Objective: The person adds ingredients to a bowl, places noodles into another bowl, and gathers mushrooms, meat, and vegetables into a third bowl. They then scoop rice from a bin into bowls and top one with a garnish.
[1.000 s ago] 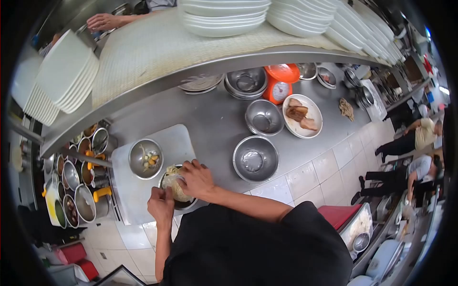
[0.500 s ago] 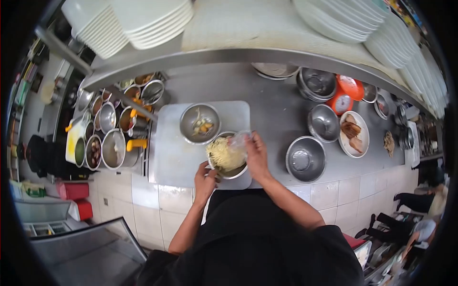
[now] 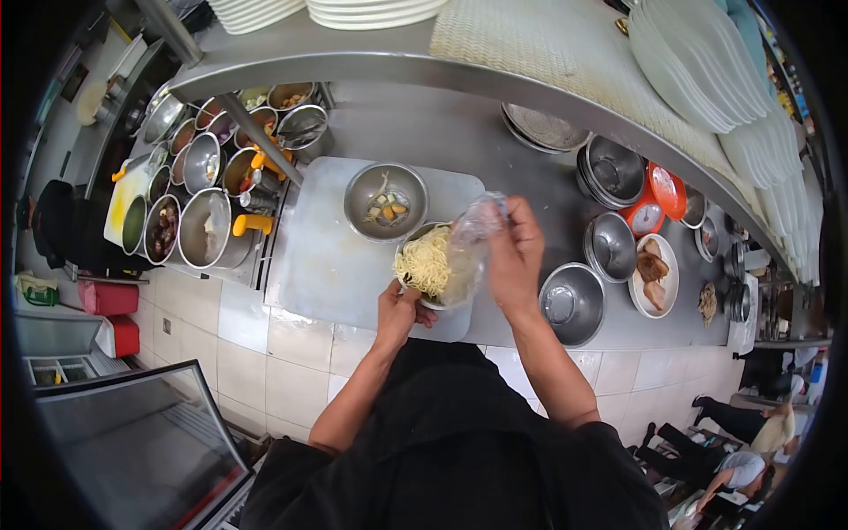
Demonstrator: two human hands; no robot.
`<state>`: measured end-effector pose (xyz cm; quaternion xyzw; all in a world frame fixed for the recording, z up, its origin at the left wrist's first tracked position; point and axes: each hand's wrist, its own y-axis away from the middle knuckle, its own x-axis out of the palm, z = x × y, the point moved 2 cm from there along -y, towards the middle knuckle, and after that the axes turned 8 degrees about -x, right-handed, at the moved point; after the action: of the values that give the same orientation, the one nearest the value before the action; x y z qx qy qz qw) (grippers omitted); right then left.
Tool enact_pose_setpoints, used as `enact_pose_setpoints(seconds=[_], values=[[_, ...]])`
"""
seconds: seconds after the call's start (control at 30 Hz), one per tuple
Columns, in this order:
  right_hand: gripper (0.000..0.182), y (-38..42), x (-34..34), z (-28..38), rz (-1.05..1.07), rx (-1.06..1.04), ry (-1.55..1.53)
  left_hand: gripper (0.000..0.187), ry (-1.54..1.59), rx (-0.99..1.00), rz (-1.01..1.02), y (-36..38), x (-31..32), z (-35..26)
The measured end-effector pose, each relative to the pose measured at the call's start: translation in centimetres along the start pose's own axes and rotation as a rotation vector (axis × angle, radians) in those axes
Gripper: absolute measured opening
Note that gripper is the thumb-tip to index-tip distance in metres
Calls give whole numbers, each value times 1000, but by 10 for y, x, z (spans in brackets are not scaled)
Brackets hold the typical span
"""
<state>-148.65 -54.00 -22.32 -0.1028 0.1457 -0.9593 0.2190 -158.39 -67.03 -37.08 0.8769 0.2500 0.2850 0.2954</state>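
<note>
Pale yellow noodles [image 3: 424,263] fill a metal bowl at the near right part of the white cutting board [image 3: 322,265]. My left hand [image 3: 404,311] grips the near left side of that bowl, thumb at its rim. A clear plastic bag [image 3: 473,243] hangs over the bowl's right side, its top bunched in my closed right hand [image 3: 515,256]. The bag hides that side of the bowl, and whether noodles are still inside it is hard to make out. Just behind stands a second metal bowl [image 3: 385,201] with chopped yellow and pale pieces.
Metal containers of ingredients [image 3: 203,227] crowd the left, some with orange handles. To the right are empty metal bowls [image 3: 572,305], a red scale [image 3: 647,216] and a white bowl of cooked meat [image 3: 654,276]. A metal shelf [image 3: 371,66] with stacked plates crosses overhead. People [image 3: 724,468] stand far right.
My right hand has raised the bag and drawn it to the right, baring more noodles. My left hand stays on the bowl. The whole view has turned slightly.
</note>
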Motion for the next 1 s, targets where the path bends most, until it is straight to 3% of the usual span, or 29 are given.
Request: enact_pose_setpoints(seconds=[0.13, 0.2, 0.3, 0.4, 0.43, 0.47, 0.5, 0.57, 0.6, 0.67, 0.73, 0.8, 0.83, 0.9, 0.93, 1.0], values=[[10, -8, -6, 24, -97, -23, -196, 29, -90, 103, 15, -1, 0, 4], [14, -13, -11, 39, -249, -52, -343, 34, -113, 148, 40, 2, -2, 5], [18, -10, -8, 62, -339, -68, -571, 41, -213, 112, -96, 16, -13, 0], [15, 3, 6, 43, -306, 37, -724, 48, -424, 301, -304, 64, -11, -33], [15, 10, 12, 30, -348, 116, -723, 48, -31, 208, 29, 77, -4, -41], [15, 19, 26, 13, -296, 140, -641, 49, 357, 115, 372, 89, 4, -49], [16, 30, 41, -6, -250, 156, -556, 49, 358, 134, 355, 96, 11, -60], [21, 48, 62, -33, 178, 276, -38, 41, 475, 185, 298, 99, 21, -82], [21, 48, 69, -36, 170, 270, -44, 31, 305, 239, 151, 82, 6, -78], [24, 43, 82, -31, 301, -233, 509, 24, 282, 312, 175, 67, -30, -90], [23, 34, 83, -18, 263, -228, 462, 21, -101, 495, -211, 46, -92, -105], [22, 33, 74, -18, 219, -218, 429, 30, -446, 739, -762, 44, -155, -152], [22, 35, 62, -28, 215, -220, 491, 27, -751, 1202, -1071, 42, -177, -179], [23, 40, 37, -47, 194, -219, 562, 24, -699, 1007, -1309, 31, -231, -213], [24, 45, 23, -57, 144, -166, 654, 22, -941, 1065, -1384, 21, -263, -224], [26, 52, 4, -63, 81, -100, 756, 21, -1270, 803, -1355, -7, -315, -235]])
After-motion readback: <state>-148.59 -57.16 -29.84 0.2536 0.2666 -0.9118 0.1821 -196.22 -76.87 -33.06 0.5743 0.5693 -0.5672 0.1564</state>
